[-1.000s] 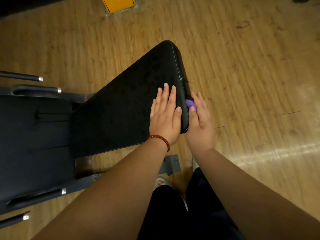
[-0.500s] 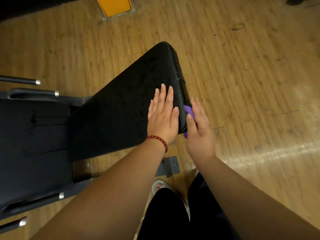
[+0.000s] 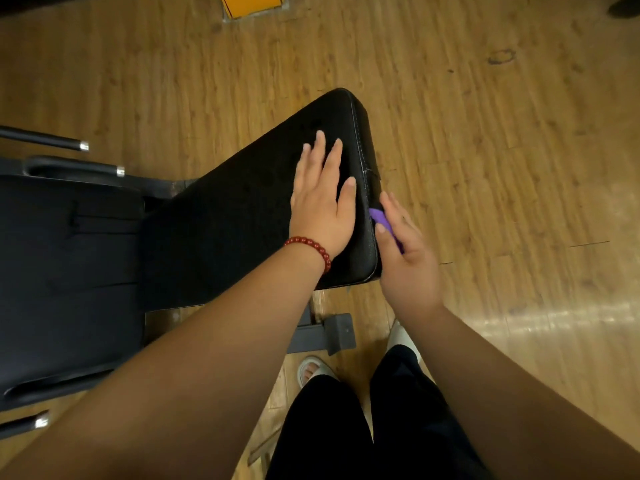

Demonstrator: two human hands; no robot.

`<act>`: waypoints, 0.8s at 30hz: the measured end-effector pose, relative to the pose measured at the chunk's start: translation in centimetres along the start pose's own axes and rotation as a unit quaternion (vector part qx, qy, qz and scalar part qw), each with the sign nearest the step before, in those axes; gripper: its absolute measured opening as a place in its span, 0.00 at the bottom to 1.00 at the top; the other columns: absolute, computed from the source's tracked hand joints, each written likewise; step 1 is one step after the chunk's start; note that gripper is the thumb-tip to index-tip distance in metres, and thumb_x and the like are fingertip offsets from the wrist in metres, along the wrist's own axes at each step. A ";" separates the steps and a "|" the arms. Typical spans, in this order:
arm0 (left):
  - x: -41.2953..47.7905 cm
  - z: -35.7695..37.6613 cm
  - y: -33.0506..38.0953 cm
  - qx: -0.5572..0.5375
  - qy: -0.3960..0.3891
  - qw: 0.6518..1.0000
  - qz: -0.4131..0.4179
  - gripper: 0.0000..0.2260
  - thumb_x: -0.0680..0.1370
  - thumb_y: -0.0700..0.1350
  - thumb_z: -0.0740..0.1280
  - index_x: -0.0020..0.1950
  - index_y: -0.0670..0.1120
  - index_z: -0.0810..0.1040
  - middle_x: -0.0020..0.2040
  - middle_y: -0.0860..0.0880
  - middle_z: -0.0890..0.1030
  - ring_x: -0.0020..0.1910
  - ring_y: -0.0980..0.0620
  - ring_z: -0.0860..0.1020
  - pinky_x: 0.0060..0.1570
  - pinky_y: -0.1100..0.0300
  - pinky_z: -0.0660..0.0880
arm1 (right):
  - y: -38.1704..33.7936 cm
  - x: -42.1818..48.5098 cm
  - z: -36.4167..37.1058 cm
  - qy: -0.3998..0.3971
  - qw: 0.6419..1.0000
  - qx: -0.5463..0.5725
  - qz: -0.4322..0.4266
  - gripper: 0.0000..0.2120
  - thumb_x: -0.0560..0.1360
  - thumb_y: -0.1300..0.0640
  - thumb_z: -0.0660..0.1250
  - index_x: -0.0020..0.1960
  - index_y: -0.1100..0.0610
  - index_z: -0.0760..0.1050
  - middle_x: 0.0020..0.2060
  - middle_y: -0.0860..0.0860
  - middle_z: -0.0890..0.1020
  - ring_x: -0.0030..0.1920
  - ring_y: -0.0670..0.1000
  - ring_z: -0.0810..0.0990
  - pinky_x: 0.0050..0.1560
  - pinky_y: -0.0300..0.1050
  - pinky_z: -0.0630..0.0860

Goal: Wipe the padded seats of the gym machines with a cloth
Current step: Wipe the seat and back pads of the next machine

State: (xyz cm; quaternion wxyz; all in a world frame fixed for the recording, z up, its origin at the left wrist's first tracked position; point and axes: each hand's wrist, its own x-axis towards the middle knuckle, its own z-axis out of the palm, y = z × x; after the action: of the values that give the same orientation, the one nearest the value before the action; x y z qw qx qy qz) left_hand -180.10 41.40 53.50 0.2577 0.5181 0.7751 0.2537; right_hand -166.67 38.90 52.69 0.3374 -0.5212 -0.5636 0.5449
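The padded seat [image 3: 249,216] is a long black cushion set on a slant, running from the near left toward the far right of the scene over a wooden floor [image 3: 502,150]. Its top is matt and faintly mottled; a stitched seam follows the right-hand edge, and the corners are rounded. The left hand [image 3: 322,206] lies flat on the top of the seat near that right edge, fingers straight and slightly spread, gripping nothing; a red bead bracelet [image 3: 310,245] sits at its wrist. The right hand [image 3: 408,268] is at the seat's right side wall, with a purple cloth [image 3: 382,221] pinched between thumb and fingers. Only a small fold of the cloth shows, and that fold touches the side wall just below the seam. A second dark pad [image 3: 69,271] adjoins the seat on the left, flanked by black bars with chrome tips [image 3: 83,168]. A grey metal foot [image 3: 332,334] rests on the floor below the seat's near end. The person's black trousers [image 3: 329,427] and one pale sandal [image 3: 311,370] appear at the near edge. A yellow object [image 3: 252,3] lies at the far edge.
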 end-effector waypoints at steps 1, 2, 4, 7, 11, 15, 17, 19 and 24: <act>0.8 0.2 0.2 -0.001 -0.013 1.000 -0.014 0.24 0.84 0.49 0.51 0.79 0.53 0.48 0.80 0.55 0.42 0.77 0.55 0.39 0.74 0.51 0.41 | -0.1 0.3 -0.1 -0.003 1.000 0.009 0.004 0.20 0.82 0.59 0.60 0.63 0.35 0.65 0.70 0.39 0.67 0.66 0.27 0.62 0.62 0.21 0.59; 1.5 0.4 0.3 0.001 -0.022 0.999 -0.024 0.24 0.84 0.49 0.50 0.79 0.53 0.46 0.79 0.54 0.40 0.77 0.55 0.37 0.75 0.51 0.39 | -0.2 1.0 -0.1 -0.002 1.000 0.016 0.007 0.20 0.81 0.59 0.61 0.62 0.35 0.66 0.68 0.38 0.68 0.65 0.26 0.63 0.62 0.21 0.60; 1.9 0.9 0.2 0.008 -0.023 0.999 -0.029 0.24 0.85 0.49 0.47 0.79 0.52 0.44 0.80 0.53 0.40 0.77 0.56 0.37 0.76 0.53 0.38 | -0.6 2.8 0.1 0.003 1.000 0.025 0.012 0.19 0.81 0.59 0.62 0.61 0.36 0.68 0.65 0.37 0.70 0.65 0.28 0.65 0.65 0.25 0.61; 1.8 1.1 -0.2 -0.004 -0.009 1.000 -0.025 0.23 0.85 0.49 0.47 0.79 0.52 0.46 0.80 0.54 0.42 0.77 0.57 0.39 0.76 0.56 0.38 | -1.0 5.1 0.4 0.018 0.999 0.042 0.023 0.18 0.80 0.60 0.63 0.63 0.40 0.69 0.64 0.37 0.71 0.68 0.34 0.67 0.70 0.34 0.63; 1.8 0.9 0.0 -0.007 -0.006 1.000 -0.024 0.23 0.85 0.49 0.48 0.79 0.53 0.47 0.80 0.55 0.43 0.77 0.58 0.40 0.75 0.58 0.38 | -1.2 3.1 -0.2 -0.021 1.000 0.016 0.017 0.19 0.80 0.56 0.62 0.65 0.36 0.65 0.65 0.32 0.67 0.67 0.28 0.63 0.65 0.25 0.60; 1.8 1.0 -0.2 -0.005 0.002 1.000 -0.023 0.23 0.85 0.49 0.49 0.79 0.53 0.48 0.80 0.55 0.44 0.77 0.57 0.41 0.75 0.57 0.39 | -0.9 2.8 -0.4 -0.012 0.998 0.047 0.036 0.18 0.79 0.58 0.66 0.60 0.36 0.70 0.62 0.30 0.70 0.63 0.26 0.66 0.63 0.23 0.62; 1.8 1.0 -0.2 -0.011 0.001 1.000 -0.021 0.23 0.85 0.49 0.49 0.79 0.53 0.48 0.80 0.55 0.45 0.77 0.57 0.41 0.75 0.56 0.39 | -1.3 4.8 0.0 0.021 0.998 0.051 0.035 0.17 0.77 0.60 0.68 0.58 0.39 0.75 0.58 0.33 0.75 0.60 0.28 0.71 0.61 0.25 0.66; 1.8 1.0 -0.3 -0.016 0.004 1.000 -0.017 0.23 0.85 0.49 0.50 0.79 0.53 0.49 0.80 0.55 0.45 0.77 0.57 0.41 0.75 0.56 0.40 | -2.1 7.4 0.6 0.045 0.998 0.036 0.011 0.16 0.76 0.61 0.70 0.59 0.46 0.77 0.57 0.38 0.77 0.57 0.28 0.74 0.59 0.24 0.67; 2.0 1.1 -0.4 -0.017 0.005 1.000 -0.014 0.23 0.84 0.49 0.50 0.79 0.53 0.49 0.80 0.55 0.45 0.77 0.57 0.41 0.76 0.56 0.40 | -3.1 10.5 1.5 0.062 0.995 0.071 0.028 0.14 0.76 0.63 0.70 0.59 0.53 0.79 0.56 0.43 0.80 0.55 0.32 0.77 0.58 0.27 0.70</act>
State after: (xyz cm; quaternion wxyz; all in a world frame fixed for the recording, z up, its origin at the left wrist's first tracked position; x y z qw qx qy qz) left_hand -180.33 43.22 52.16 0.2658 0.5018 0.7790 0.2660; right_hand -171.17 48.93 53.43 0.3923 -0.5448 -0.4865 0.5592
